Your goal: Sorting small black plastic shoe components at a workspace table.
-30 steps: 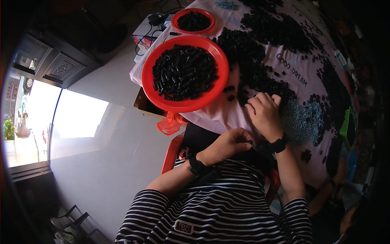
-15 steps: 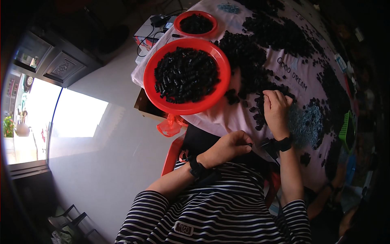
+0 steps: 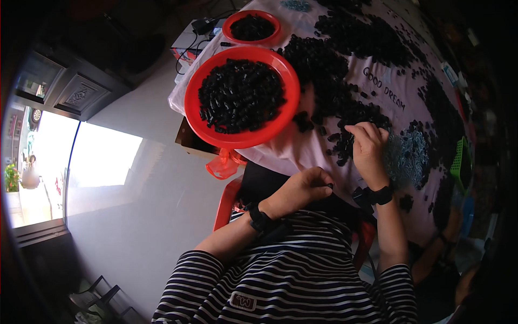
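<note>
My left hand is held above my lap at the table's near edge. Its thumb and forefinger pinch a small black cylindrical piece, mostly covered by the fingertips. Over the table, my right hand reaches to the near edge of a heap of small black pieces. Its fingers are bent and somewhat apart, and no piece shows between them. Right of that hand lies a pile of small blue-grey parts. A large red plate full of black pieces stands to the left.
A smaller red plate with black pieces sits farther back. More black pieces cover the pink tablecloth. A green basket stands at the right. Below the table's left edge are a cardboard box and a red plastic bag. Another person's arm shows at lower right.
The view has shifted slightly, so the plates sit a little farther left. My left hand keeps its pinch on the small piece; my right hand stays at the heap's edge.
</note>
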### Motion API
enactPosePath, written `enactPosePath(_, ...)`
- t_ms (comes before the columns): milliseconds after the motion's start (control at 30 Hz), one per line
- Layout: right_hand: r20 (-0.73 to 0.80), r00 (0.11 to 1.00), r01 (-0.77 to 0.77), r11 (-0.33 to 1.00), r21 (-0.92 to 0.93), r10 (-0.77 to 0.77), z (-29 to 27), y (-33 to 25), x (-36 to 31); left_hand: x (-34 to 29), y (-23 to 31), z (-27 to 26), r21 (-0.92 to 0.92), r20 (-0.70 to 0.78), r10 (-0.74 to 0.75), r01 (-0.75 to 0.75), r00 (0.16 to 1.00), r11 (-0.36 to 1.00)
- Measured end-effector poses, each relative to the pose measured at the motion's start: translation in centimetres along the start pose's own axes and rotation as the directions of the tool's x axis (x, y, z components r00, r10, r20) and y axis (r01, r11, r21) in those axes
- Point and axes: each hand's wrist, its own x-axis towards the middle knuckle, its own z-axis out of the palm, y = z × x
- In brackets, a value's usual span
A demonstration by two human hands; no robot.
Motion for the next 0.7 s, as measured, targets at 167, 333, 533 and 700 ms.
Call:
enactPosePath(167, 0.007, 1.0, 0.002, 0.999, 0.042, -0.003, -0.3, -1.5, 0.2, -0.1, 0.3, 0.1, -0.01, 0.005, -0.022, 0.022, 1.0, 1.0)
enactPosePath(333, 0.029, 1.0, -0.01, 0.993, 0.118, 0.006, 1.2, -1.8, 0.1, 0.0, 0.4, 0.2, -0.017, 0.002, -0.011, 0.011, 1.0, 1.0)
enactPosePath(533, -0.08, 0.995, -0.055, 0.997, 0.059, 0.06, 1.2, -0.9, 0.5, -0.1, 0.6, 0.1, 0.019, -0.014, -0.011, 0.011, 1.0, 1.0)
enactPosePath(700, 0.01, 1.0, 0.011, 0.999, -0.048, -0.011, 1.0, -1.7, 0.7, -0.2, 0.5, 0.1, 0.03, -0.017, -0.009, 0.01, 1.0, 1.0)
